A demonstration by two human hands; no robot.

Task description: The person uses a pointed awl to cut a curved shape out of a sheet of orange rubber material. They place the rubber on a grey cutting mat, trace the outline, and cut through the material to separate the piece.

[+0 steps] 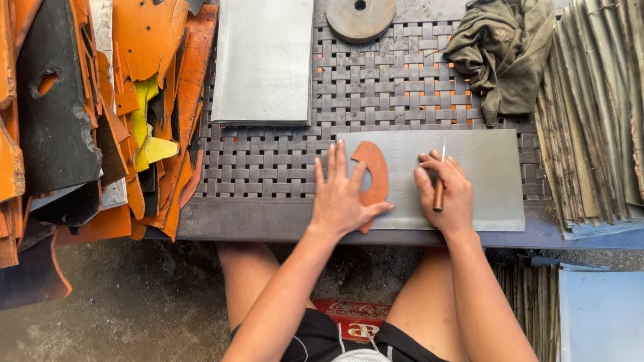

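Fingers [333, 167] spread flat on curved orange template [373, 175], right hand [444, 193] gripping scriber [440, 181], perhaps wooden-handled

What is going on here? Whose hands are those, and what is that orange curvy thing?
There is only one picture, taken by a camera worn on a person's head, so you look down just as they do. You see their own two bare hands and their knees below.

The left hand presses flat on an orange curved piece, shaped a bit like a horseshoe. That piece lies on a grey metal sheet. The right hand holds a thin pointed tool with a wooden handle, its tip resting on the sheet.

All this sits on a woven bench. On it are also another grey sheet, a round metal disc and a crumpled green cloth. To the left is a heap of orange scraps; to the right, a stack of thin sheets.
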